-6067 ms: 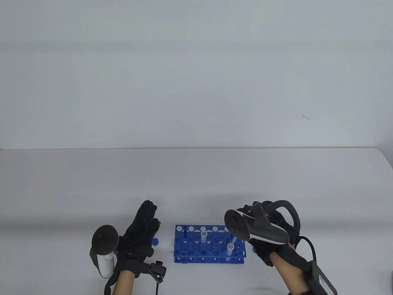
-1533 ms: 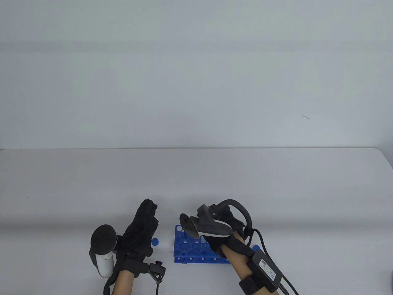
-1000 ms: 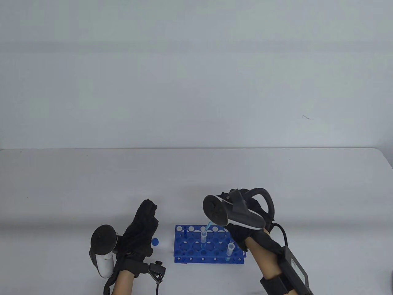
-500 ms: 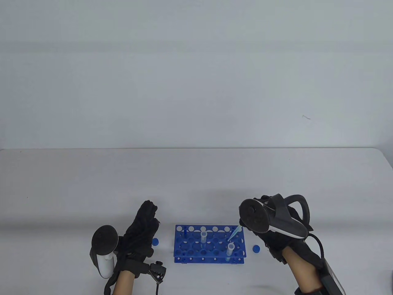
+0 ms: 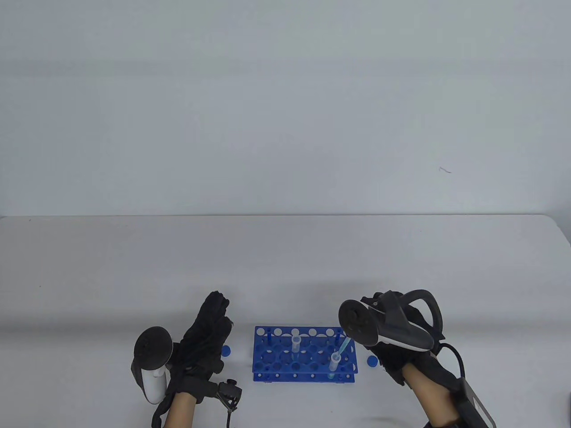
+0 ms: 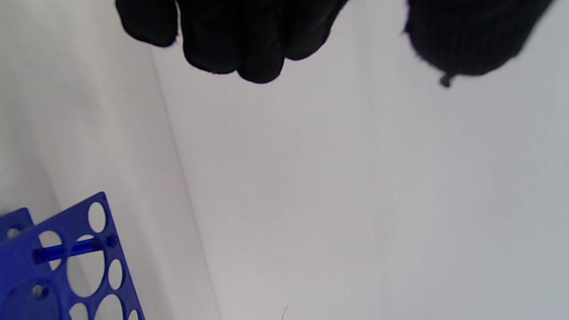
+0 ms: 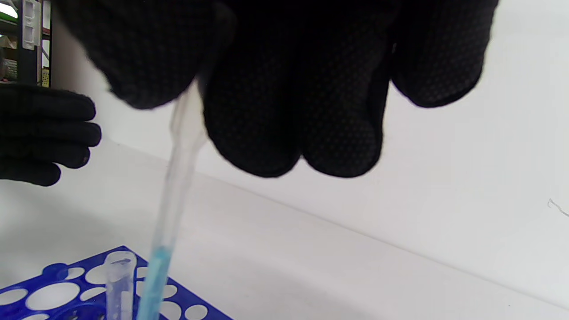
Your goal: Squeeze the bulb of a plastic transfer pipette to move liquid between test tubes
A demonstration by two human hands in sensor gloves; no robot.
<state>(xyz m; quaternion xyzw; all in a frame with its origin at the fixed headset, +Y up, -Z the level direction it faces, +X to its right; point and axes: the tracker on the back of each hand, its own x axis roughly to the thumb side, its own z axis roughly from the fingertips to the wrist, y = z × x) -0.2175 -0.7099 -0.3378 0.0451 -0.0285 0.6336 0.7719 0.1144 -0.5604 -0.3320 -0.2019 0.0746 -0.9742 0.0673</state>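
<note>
Under the right hand (image 5: pixel 403 352) (bulb hidden), pipette (image 5: pixel 343 347) meets tube (image 5: pixel 333 364).

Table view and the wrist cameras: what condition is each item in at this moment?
Pipette: gripped by the right hand, blue liquid in its lower stem, tip at the right test tube.
Left test tube: upright in the rack, uncapped.
Left hand: open, resting on the table.
Blue caps: off, lying beside the rack.
</note>
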